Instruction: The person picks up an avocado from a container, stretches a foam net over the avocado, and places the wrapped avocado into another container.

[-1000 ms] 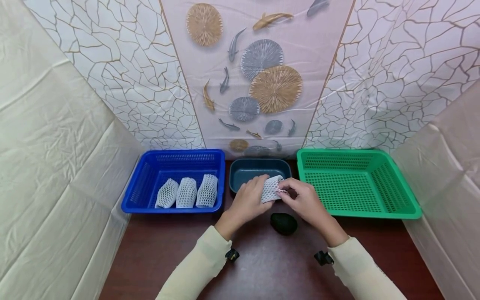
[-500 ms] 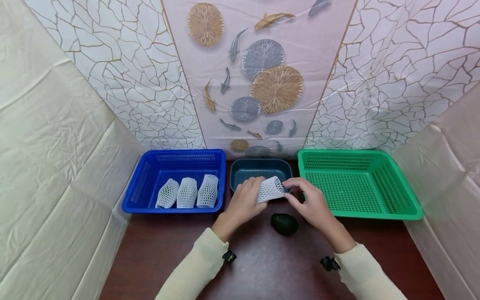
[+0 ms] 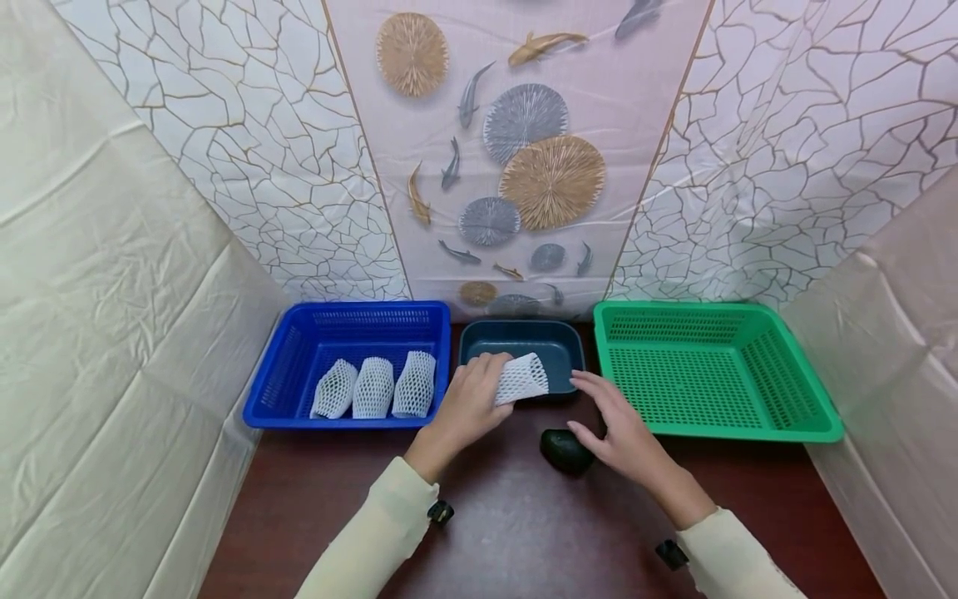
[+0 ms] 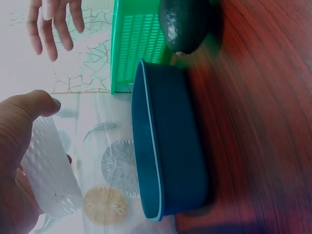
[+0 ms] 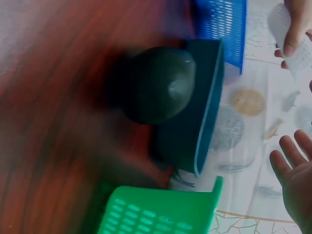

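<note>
My left hand (image 3: 470, 399) grips a white foam net sleeve (image 3: 522, 378) just in front of the dark teal tray (image 3: 467, 333); the sleeve's free end points right. In the left wrist view the thumb lies across the sleeve (image 4: 51, 170). My right hand (image 3: 624, 428) holds nothing, its fingers spread and its thumb near a dark green avocado (image 3: 565, 452). The avocado lies on the table in front of the tray; in the right wrist view the avocado (image 5: 160, 85) looks whole and bare.
A blue basket (image 3: 254, 412) at the left holds 3 white foam net sleeves (image 3: 372, 388); their contents are hidden. To the right stands a green basket (image 3: 748, 431). Dark reddish wood forms the table (image 3: 516, 532), and a patterned cloth (image 3: 516, 274) hangs behind.
My right hand has let go of the foam net sleeve and moved right and down toward the avocado. My left hand has shifted left with the sleeve.
</note>
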Demonstrator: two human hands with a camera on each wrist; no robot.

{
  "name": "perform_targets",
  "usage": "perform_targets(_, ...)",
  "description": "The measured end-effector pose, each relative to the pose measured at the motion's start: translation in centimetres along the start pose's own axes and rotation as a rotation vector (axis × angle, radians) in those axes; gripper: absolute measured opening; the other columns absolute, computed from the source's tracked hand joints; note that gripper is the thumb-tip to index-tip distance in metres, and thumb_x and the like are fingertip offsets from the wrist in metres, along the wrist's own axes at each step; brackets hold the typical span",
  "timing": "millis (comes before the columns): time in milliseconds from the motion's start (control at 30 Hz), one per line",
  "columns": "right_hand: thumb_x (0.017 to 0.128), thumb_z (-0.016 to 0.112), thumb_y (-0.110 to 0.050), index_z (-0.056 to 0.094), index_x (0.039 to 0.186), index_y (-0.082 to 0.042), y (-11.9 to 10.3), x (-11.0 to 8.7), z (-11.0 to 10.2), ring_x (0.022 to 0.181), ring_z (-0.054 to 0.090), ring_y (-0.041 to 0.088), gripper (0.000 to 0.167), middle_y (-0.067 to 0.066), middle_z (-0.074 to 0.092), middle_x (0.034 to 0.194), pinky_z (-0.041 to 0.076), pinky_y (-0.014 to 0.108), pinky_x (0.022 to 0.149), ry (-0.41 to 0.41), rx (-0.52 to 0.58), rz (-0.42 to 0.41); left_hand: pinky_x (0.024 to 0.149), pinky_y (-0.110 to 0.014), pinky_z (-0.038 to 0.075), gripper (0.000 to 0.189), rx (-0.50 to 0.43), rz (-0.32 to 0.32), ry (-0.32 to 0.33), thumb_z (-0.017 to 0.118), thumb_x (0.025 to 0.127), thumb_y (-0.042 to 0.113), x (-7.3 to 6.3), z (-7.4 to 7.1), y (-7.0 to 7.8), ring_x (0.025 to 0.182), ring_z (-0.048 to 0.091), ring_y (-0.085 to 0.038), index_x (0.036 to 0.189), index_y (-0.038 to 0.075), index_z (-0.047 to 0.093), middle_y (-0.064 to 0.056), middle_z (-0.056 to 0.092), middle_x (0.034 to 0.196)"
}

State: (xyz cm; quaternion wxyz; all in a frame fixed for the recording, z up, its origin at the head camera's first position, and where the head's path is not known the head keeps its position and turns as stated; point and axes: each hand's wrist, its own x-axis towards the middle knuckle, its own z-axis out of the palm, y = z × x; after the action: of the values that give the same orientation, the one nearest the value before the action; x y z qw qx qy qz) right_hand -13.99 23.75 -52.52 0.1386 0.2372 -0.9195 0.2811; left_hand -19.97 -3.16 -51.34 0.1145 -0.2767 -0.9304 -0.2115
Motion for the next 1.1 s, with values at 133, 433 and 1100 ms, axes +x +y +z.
perform_targets(133, 0.088, 0.082, -0.024, 0.049, 0.150, -0.007, 0.6, -0.9, 0.9, 0.142, 0.045, 0.030, 0.072, 0.011, 0.044, 0.158, 0.048, 0.053, 0.105, -0.028, -0.061, -0.060, 0.094, -0.038, 0.052, 0.065, 0.029, 0.022, 0.009, 0.080, 0.088, 0.031, -0.3, 0.0, -0.4, 0.111, 0.059, -0.021, 0.143, 0.014, 0.049, -0.004, 0.063, 0.128)
perform_targets(433, 0.084, 0.086, -0.034, 0.049, 0.149, -0.008, 1.8, -2.5, 3.7, 0.136, 0.049, 0.033, 0.078, 0.015, 0.046, 0.153, 0.050, 0.054, 0.104, -0.126, -0.141, -0.083, 0.088, -0.040, 0.053, 0.066, 0.132, 0.117, 0.080, 0.083, 0.085, 0.030, -0.9, 0.2, -1.2, 0.107, 0.063, -0.024, 0.140, 0.009, 0.052, -0.007, 0.066, 0.124)
perform_targets(1100, 0.082, 0.089, -0.029, 0.042, 0.156, -0.013, 3.2, -3.7, 6.9, 0.136, 0.050, 0.036, 0.088, 0.015, 0.048, 0.150, 0.048, 0.054, 0.105, -0.295, 0.025, 0.182, 0.090, -0.042, 0.054, 0.071, 0.192, 0.156, 0.089, 0.086, 0.082, 0.034, -1.8, 0.7, -1.6, 0.111, 0.063, -0.025, 0.140, 0.008, 0.053, -0.009, 0.066, 0.125)
